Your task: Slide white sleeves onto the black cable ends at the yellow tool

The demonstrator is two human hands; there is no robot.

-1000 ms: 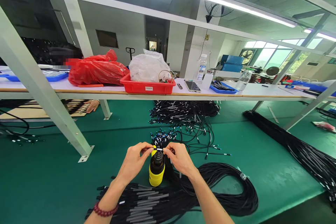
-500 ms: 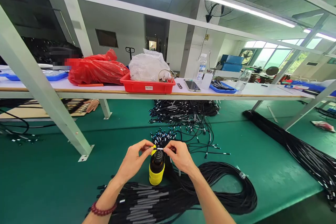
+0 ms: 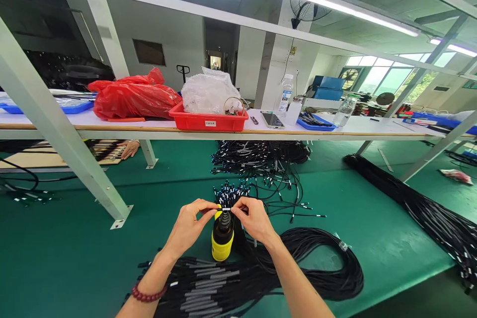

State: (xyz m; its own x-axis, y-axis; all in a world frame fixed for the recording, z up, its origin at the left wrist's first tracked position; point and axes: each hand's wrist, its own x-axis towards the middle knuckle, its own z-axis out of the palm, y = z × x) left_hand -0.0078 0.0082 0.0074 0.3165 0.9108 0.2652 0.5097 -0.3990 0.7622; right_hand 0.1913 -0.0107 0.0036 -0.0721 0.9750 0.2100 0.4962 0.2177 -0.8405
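Between my two hands a thin black cable (image 3: 225,209) with a white sleeve is stretched level, just above the dark nozzle of a yellow and black heat gun (image 3: 222,243) that stands upright. My left hand (image 3: 192,221) pinches the cable's left side between thumb and fingertips. On the other side, my right hand (image 3: 255,219) pinches it the same way. Below my wrists lies a bundle of black cables (image 3: 261,278) with grey sleeves. Behind the heat gun, cable ends with white and blue tips (image 3: 231,191) are gathered.
A shelf (image 3: 257,134) crosses above the green table (image 3: 179,169), carrying a red tray (image 3: 208,121), a red bag (image 3: 136,97), bottles and a phone. More black cables (image 3: 402,203) lie at right. Another person's hand (image 3: 130,149) rests at far left. A slanted metal post (image 3: 74,134) stands at left.
The view has shifted very slightly. Both hands keep their pinch on the cable above the nozzle, almost unmoved.
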